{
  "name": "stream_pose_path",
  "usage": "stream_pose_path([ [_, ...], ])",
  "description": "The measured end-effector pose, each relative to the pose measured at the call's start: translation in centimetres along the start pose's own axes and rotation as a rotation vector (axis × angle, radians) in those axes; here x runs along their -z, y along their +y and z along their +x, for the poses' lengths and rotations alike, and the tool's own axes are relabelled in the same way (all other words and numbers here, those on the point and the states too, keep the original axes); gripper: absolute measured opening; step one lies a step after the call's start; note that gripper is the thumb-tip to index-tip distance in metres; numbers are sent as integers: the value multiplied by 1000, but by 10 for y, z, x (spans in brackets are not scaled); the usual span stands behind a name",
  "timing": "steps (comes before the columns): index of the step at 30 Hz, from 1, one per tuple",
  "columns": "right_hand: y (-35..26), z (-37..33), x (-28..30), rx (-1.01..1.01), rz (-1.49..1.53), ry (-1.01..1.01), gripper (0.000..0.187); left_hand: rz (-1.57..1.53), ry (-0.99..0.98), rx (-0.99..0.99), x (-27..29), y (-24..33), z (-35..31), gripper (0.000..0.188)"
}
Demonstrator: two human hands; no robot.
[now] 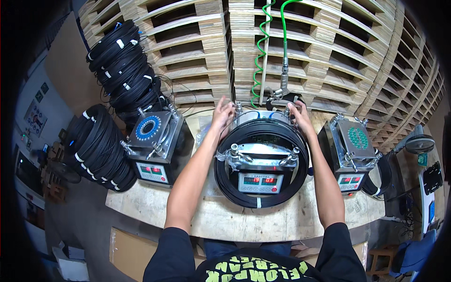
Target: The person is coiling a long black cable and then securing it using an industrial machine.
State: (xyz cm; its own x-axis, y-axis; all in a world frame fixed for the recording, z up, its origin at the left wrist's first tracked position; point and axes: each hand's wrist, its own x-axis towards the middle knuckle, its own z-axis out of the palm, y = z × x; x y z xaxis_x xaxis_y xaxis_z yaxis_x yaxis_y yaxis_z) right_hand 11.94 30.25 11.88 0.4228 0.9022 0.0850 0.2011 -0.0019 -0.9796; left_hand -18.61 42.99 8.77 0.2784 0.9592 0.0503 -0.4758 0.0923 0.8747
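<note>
A coil of black cable hangs around the front of the middle metal polishing-type machine, which has a lit red display. My left hand is raised at the machine's rear left corner, next to a metal clamp post. One of its fingers points up and the others are bent. At the rear right corner my right hand has its fingers closed about the other clamp knob. Blue-booted cable ends show on the machine's top, partly hidden behind the coil.
A left machine bears a ring of blue-and-white connectors; a right machine bears green ones. Stacked black cable coils stand at the left. Behind the wooden table are wooden pallets, a green air hose and a fan.
</note>
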Motion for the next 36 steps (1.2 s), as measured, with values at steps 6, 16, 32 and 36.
stream_pose_path([
  [6, -17, -16, 20, 45, -142, 23, 87, 423, 13, -286, -42, 71, -101, 38],
  [16, -62, -171, -4, 667, -49, 558, 19, 1215, -140, -889, -55, 48, -227, 25],
  [32, -31, -214, -17, 723, -280, 493, 22, 1066, 284, -871, -37, 24, -232, 23],
  [36, -31, -212, -21, 712, -278, 477, 22, 1115, 169, -816, -20, 28, -238, 22],
])
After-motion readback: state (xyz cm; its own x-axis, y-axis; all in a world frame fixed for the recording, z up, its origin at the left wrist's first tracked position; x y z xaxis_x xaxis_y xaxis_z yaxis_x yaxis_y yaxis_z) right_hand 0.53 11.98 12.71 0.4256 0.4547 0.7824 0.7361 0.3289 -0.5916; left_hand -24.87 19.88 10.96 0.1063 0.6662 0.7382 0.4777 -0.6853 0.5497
